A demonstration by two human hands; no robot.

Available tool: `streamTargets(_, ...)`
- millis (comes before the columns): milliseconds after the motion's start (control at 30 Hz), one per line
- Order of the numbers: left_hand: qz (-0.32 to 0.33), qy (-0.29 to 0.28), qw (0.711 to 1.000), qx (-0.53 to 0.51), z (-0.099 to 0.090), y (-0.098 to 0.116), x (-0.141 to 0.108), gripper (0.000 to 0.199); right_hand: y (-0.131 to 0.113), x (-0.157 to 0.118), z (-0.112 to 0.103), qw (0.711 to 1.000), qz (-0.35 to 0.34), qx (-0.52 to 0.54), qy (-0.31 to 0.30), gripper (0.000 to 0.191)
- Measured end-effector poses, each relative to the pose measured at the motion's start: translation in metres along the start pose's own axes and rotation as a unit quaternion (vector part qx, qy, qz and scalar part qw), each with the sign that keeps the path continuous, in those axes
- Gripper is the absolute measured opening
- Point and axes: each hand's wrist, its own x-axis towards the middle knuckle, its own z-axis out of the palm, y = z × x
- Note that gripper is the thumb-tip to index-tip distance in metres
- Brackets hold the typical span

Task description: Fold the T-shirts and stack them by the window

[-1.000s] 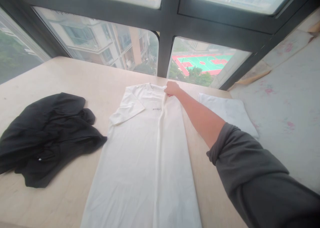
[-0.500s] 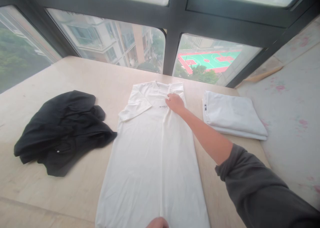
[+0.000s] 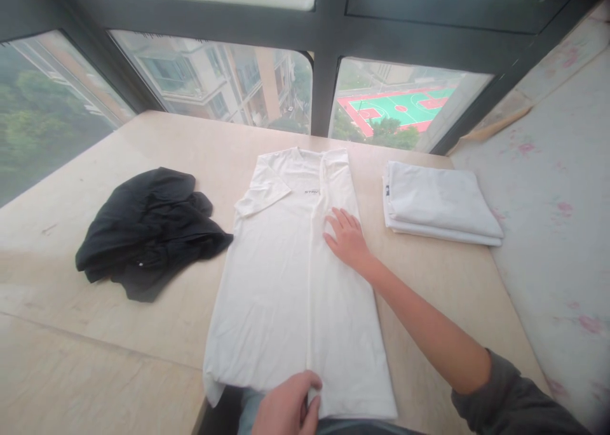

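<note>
A white T-shirt (image 3: pixel 267 282) with small dark lettering on the chest lies spread on the pale ledge, collar toward the window. Its right side is folded inward over the front, while the left sleeve lies across the body. My right hand (image 3: pixel 349 237) rests flat on the folded part, fingers spread. At the bottom hem, my left hand (image 3: pixel 290 404) pinches the shirt's fabric between thumb and fingers, near the folded edge. The hem hangs slightly over the ledge's front edge.
A crumpled black garment (image 3: pixel 147 228) lies left of the shirt. To the right is a folded white cloth (image 3: pixel 441 200) beside the flowered wall (image 3: pixel 562 232). Dark window frames (image 3: pixel 325 92) border the back of the pale ledge (image 3: pixel 157 333).
My right hand has moved from the collar area down toward me and its fingers have spread onto the fabric. The view has shifted, showing more of my left hand at the hem.
</note>
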Motion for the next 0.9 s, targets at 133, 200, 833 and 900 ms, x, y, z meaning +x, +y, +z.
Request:
streamTargets(133,0.009,0.025,1.0,-0.001,-0.002,0.006,-0.002,0.027,0.002,0.0,-0.003,1.0,-0.002,-0.013,-0.009,0.05)
streamTargets(200,0.015,0.031,0.999,-0.008,-0.002,0.009,-0.002,0.027,0.003,0.001,-0.005,1.0,-0.005,-0.023,-0.015,0.052)
streamTargets(833,0.073,0.045,0.995,0.046,-0.001,0.038,0.017,0.028,0.041,0.018,-0.021,0.997,-0.004,-0.062,-0.041,0.053)
streamTargets(900,0.068,0.049,0.996,0.041,-0.006,0.043,0.021,0.03,0.043,0.021,-0.022,0.997,0.005,-0.058,-0.046,0.054)
